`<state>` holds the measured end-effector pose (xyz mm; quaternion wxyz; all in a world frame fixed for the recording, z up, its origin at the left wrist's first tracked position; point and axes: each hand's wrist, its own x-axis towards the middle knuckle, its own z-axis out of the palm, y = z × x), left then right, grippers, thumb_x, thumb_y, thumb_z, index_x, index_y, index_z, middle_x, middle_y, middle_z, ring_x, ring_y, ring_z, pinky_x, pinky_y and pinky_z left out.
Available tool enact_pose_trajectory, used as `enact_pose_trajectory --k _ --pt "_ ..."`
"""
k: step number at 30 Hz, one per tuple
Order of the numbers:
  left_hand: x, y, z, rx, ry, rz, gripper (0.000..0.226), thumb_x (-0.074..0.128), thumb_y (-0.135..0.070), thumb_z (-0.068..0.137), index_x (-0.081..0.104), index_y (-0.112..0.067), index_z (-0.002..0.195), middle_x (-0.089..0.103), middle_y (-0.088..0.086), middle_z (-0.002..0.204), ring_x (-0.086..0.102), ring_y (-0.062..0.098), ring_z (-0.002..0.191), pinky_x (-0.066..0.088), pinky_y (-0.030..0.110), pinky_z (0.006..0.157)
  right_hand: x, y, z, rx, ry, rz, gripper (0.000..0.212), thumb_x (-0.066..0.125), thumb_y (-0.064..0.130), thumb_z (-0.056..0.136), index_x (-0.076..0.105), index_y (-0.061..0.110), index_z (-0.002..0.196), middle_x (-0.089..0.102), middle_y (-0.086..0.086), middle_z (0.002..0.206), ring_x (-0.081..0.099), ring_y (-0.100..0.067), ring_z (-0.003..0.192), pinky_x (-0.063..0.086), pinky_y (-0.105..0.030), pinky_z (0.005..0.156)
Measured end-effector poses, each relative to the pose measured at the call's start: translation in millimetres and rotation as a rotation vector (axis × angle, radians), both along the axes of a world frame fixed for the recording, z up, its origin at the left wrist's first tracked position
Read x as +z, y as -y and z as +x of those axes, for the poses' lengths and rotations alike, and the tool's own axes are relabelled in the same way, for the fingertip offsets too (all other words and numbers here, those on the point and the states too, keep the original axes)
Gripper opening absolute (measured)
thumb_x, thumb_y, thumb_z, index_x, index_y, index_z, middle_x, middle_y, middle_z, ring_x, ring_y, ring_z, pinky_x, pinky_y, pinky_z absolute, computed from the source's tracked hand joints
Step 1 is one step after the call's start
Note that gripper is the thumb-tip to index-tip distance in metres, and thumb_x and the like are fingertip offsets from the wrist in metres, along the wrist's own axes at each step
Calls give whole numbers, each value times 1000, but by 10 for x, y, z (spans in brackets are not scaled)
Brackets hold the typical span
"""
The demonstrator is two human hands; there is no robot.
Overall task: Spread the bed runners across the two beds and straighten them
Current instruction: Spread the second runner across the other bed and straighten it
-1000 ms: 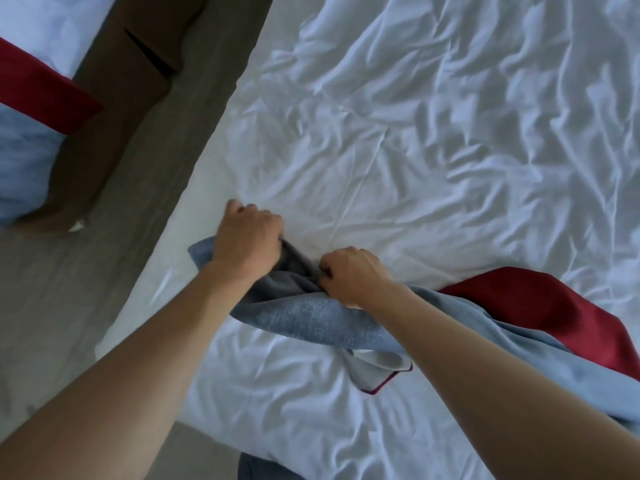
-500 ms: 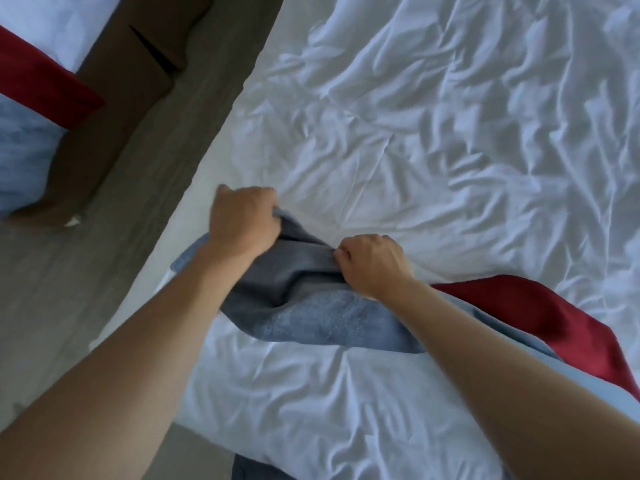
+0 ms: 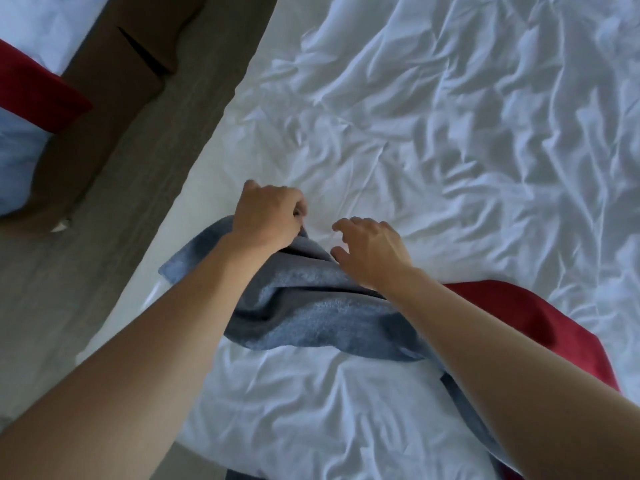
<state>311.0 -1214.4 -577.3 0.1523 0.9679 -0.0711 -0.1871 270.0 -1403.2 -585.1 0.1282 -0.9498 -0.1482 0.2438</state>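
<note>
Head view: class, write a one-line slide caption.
Left hand grips the bunched grey-and-red bed runner on the wrinkled white bed; right hand hovers open.

Grey-and-red bed runner (image 3: 311, 306) on white sheet (image 3: 450, 133).

Soft, cool daylight fills the head view, brightest on the crumpled white sheet (image 3: 450, 150) toward 1 o'clock; its creases throw gentle bluish shadows. The floor (image 3: 69, 289) at 9 o'clock lies dimmer. Wide-angle bending skews the edges, and the forearms at 6 o'clock look soft
</note>
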Motion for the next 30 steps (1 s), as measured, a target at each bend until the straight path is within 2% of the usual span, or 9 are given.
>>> enact_pose_trajectory --k 2,5,9,12,15,21,26,28,30 --pt "70 -99 18 37 210 -152 8 65 -23 91 70 -30 93 72 -14 89 64 12 81 35 34 91 -47 -7 64 -13 26 20 45 59 36 92 54 20 134 67 1 113 61 -22 105 46 -38 94" --pt "136 -252 -5 152 356 -92 11 63 -23 91 68 -31 96 70 -14 85 61 13 78 35 36 89 -108 -113 230 -44 6 12 49 59 42 93 52 23 137 67 3 115 62 -22 107 46 -39 97" --pt "90 -294 -51 106 97 121 14 59 -32 90 69 -30 98 62 -11 74 56 17 76 30 37 95 -126 -356 320 59 -90 -45 25 56 34 93 63 26 116 70 2 103 65 -23 97 47 -36 90" --pt "75 -156 24 53 94 226 26 56 -46 87 69 -24 81 64 -6 75 56 20 77 31 39 95 -150 -445 255 86 -76 -32 17 55 24 90 68 26 101 71 1 96 66 -24 91 46 -34 82" --pt "44 46 131 -34 117 269 8 60 -26 85 66 -22 82 61 -5 79 54 20 82 33 39 95 -159 -470 168 80 -76 -6 18 55 25 90 70 26 101 71 2 95 66 -23 90 48 -34 81" --pt "-30 193 136 -166 -140 435 21 51 -16 87 46 -21 67 50 -4 63 47 19 72 28 39 100 -228 -471 -12 30 15 17 16 56 31 91 68 21 95 69 1 88 64 -24 86 44 -36 80" --pt "-6 -110 118 82 142 99 14 60 -23 91 61 -25 77 61 -8 68 54 19 70 31 37 80 -249 -411 98 -185 73 9 29 49 40 96 66 17 103 67 0 94 61 -24 88 45 -39 83" --pt "57 -244 143 298 287 -54 16 61 -24 90 58 -26 75 62 -10 67 54 17 66 28 34 74 -220 -425 188 -234 45 36 29 49 42 95 65 19 103 65 1 87 59 -23 81 46 -38 81" --pt "94 -363 149 418 289 -105 12 61 -24 91 60 -26 79 62 -9 68 54 17 67 27 34 76 -177 -473 279 -239 -25 70 22 52 39 92 64 21 98 59 5 73 53 -20 67 44 -34 75"
